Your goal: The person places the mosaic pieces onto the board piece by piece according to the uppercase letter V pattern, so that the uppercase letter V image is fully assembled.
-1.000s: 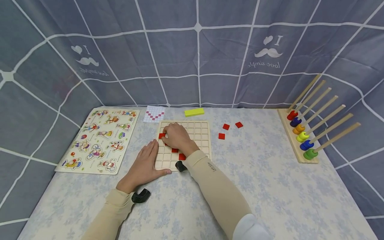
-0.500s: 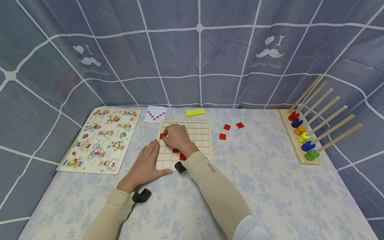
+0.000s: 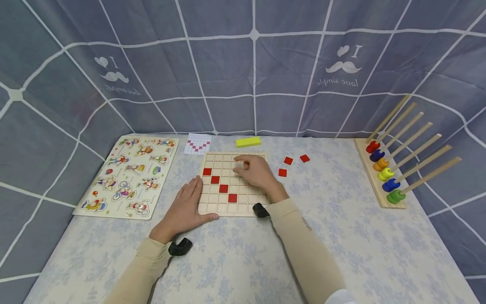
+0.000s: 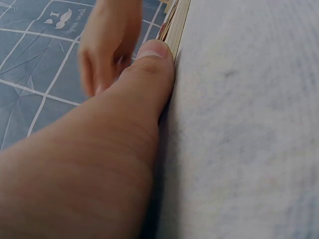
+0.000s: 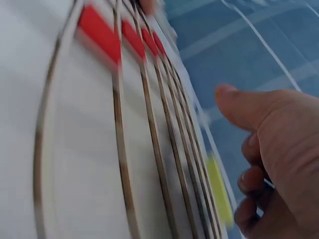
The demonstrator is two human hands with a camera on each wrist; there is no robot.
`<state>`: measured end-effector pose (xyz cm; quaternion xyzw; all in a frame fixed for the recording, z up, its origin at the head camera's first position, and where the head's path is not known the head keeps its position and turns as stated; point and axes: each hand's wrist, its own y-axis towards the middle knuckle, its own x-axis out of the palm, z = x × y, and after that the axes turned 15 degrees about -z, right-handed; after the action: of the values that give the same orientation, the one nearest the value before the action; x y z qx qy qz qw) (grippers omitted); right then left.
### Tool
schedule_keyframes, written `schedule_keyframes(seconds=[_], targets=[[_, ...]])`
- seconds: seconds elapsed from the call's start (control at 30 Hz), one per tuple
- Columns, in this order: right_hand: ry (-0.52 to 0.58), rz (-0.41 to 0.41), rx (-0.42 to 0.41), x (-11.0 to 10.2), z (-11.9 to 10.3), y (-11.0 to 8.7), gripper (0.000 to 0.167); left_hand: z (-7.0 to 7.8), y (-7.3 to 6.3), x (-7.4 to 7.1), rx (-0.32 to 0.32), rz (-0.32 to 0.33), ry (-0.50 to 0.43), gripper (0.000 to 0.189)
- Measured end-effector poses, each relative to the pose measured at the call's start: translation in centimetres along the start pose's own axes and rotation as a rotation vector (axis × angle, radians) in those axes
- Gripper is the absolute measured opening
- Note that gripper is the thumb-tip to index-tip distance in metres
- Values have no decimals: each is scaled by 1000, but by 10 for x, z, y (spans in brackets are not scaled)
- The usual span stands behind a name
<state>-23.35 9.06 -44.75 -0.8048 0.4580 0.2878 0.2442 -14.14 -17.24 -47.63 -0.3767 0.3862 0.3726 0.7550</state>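
A wooden grid board (image 3: 216, 207) lies on the table, with several red square tiles (image 3: 223, 188) set in its cells as a diagonal from the left edge down toward the front. My left hand (image 3: 183, 207) rests at the board's front left corner, fingers along the left side and thumb against the front edge. Over the board's right half hovers my right hand (image 3: 256, 172), its thumb and index finger apart with nothing between them. In the right wrist view its other fingers (image 5: 251, 181) are loosely bent.
Three loose red tiles (image 3: 282, 172) lie right of the board. Behind it are a pattern card (image 3: 197, 144) and a yellow block (image 3: 248, 142). A picture puzzle board (image 3: 129, 177) lies left; a peg stand with colored rings (image 3: 379, 177) stands right.
My right hand has left the red tile at the board's left edge and moved right, uncovering the diagonal of tiles. The left hand has stayed in place.
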Motion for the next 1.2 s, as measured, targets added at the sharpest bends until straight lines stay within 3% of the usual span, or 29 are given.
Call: schedule_keyframes(seconds=[0.3, 0.43, 0.63, 1.0, 1.2], targets=[[81, 154, 103, -51, 84, -68, 49, -1, 1, 1, 7, 10, 7, 131], [73, 143, 183, -59, 102, -85, 52, -1, 1, 1, 5, 10, 9, 131], [18, 90, 195, -59, 113, -86, 54, 0, 0, 1, 3, 12, 5, 131], [1, 91, 214, -58, 113, -87, 48, 1, 2, 2, 4, 12, 7, 131], [5, 103, 167, -56, 112, -86, 44, 2, 0, 0, -2, 3, 4, 130]])
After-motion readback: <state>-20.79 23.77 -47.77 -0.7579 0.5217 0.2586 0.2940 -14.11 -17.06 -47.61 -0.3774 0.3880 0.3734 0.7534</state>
